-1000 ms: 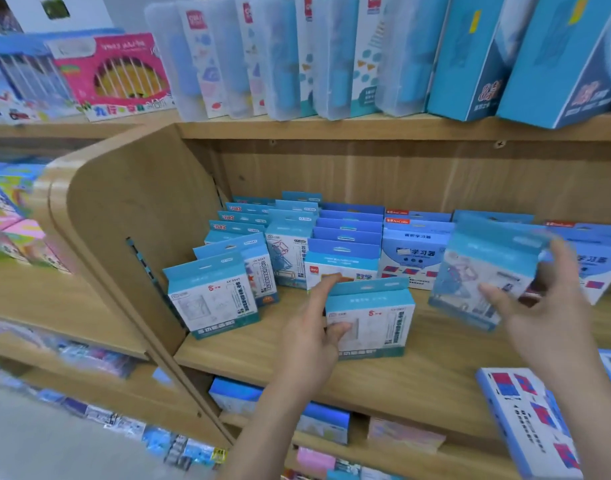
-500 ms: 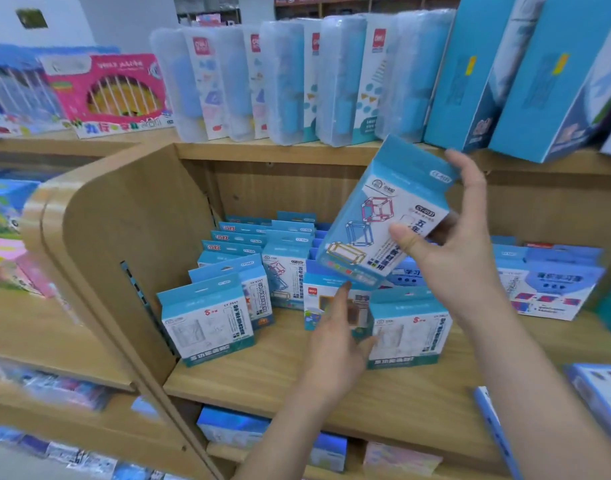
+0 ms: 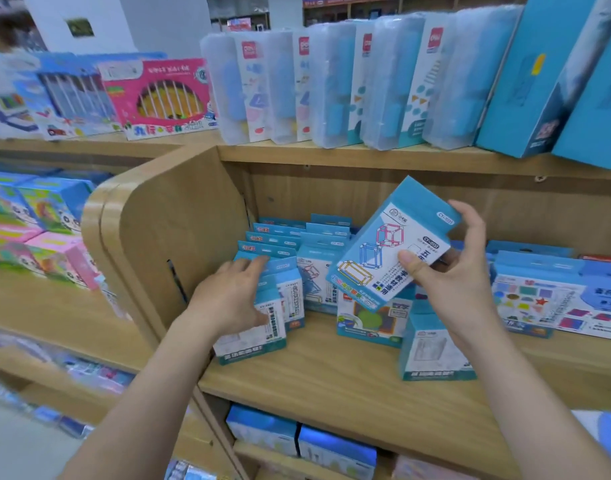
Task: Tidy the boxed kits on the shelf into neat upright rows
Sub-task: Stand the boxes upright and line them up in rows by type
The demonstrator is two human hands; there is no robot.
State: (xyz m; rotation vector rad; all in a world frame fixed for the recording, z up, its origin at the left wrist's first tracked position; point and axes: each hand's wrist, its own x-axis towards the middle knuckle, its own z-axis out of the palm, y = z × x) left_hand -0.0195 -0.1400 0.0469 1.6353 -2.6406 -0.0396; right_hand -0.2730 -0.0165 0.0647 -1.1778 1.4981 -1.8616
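Wooden shelf (image 3: pixel 331 382) holds kits (image 3: pixel 432 348); right hand (image 3: pixel 449 282) grips tilted kit (image 3: pixel 383 251).

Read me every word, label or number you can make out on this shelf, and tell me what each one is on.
"CY-", digits after it blurred: held box, in the right hand, on its top flap and white face.
"九行", as far as it reads, rest blurred: pink box.
Red logo tags on the clear cases: too small to read.
Kits under the left hand: print blurred.
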